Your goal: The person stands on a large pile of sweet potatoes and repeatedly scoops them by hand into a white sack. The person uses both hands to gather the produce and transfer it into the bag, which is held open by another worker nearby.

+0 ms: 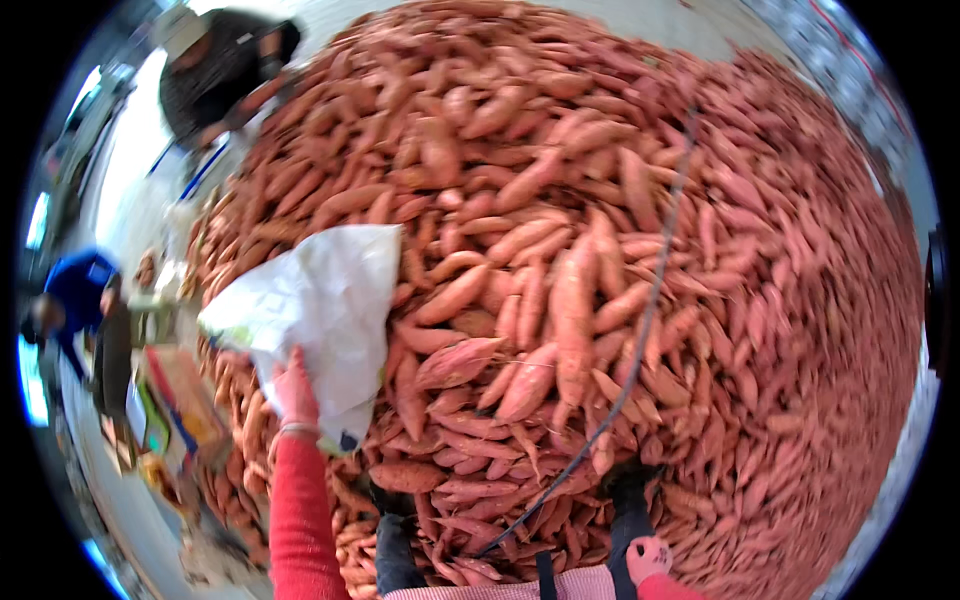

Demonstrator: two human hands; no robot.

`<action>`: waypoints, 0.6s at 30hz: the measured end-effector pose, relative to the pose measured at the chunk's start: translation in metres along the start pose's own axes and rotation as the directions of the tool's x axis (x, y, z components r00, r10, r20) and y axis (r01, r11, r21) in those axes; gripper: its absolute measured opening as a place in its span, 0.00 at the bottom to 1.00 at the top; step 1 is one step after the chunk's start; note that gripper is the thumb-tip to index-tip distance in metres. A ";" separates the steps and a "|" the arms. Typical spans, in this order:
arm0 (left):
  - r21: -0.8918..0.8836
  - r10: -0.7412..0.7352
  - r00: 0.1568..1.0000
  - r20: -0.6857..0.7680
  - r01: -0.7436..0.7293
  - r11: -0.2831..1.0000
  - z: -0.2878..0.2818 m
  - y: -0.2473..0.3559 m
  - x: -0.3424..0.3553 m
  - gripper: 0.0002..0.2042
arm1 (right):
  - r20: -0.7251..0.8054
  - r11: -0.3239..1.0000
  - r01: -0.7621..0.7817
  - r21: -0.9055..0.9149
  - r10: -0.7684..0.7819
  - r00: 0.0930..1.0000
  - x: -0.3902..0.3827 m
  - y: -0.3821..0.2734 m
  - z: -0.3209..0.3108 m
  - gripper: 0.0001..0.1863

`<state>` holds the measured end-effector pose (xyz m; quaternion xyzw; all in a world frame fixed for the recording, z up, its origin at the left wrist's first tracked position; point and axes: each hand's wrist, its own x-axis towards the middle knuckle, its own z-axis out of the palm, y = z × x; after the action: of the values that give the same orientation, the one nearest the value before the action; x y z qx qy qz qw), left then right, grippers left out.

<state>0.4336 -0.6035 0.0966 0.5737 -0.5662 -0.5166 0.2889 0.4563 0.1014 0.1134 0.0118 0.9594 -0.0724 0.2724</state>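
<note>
The left hand (295,392), fingers together, is holding a crinkled white sheet (335,285) over tapering sweet potatoes (574,315); near right, the right hand (648,558) is hanging, finger state unclear.

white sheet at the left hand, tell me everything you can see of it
The white sheet is thin, creased and spread out, looking like plastic or woven sacking, with pale greenish marks toward its left and a dark patch at its bottom corner. It covers sweet potatoes on the pile's left side; whether it rests on them is unclear. The left hand has its fingers against its lower left part; how firmly it grips cannot be told.
</note>
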 end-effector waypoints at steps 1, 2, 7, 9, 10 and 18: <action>0.021 0.069 0.994 0.083 -0.071 0.997 0.011 0.007 0.000 0.20 | -0.028 1.000 0.000 -0.026 -0.001 1.000 -0.003 0.000 -0.002 0.06; -0.005 0.159 0.974 0.162 -0.160 0.987 0.017 0.020 0.002 0.20 | -0.053 0.999 0.043 -0.023 -0.044 0.998 -0.002 0.007 0.004 0.05; 0.257 0.557 0.799 0.228 -0.601 0.757 0.053 0.113 -0.056 0.19 | 0.131 0.999 -0.046 0.008 0.044 0.990 0.008 -0.007 -0.028 0.13; 0.096 0.456 0.860 0.230 -0.486 0.869 0.086 0.137 -0.115 0.19 | 0.193 0.997 -0.076 0.010 0.073 0.979 0.007 -0.004 -0.030 0.13; 0.119 0.455 0.843 0.288 -0.503 0.856 0.096 0.131 -0.127 0.18 | 0.176 0.995 -0.090 0.042 0.081 0.981 0.002 -0.003 -0.026 0.13; 0.027 0.287 0.538 0.792 -0.501 0.865 0.212 0.060 -0.304 0.15 | 0.297 0.972 -0.211 0.105 0.172 0.939 -0.012 0.005 -0.018 0.15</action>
<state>0.2709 -0.2732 0.1691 0.1871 -0.8093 -0.5540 0.0558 0.4571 0.1090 0.1345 0.1131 0.8970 -0.1111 0.4126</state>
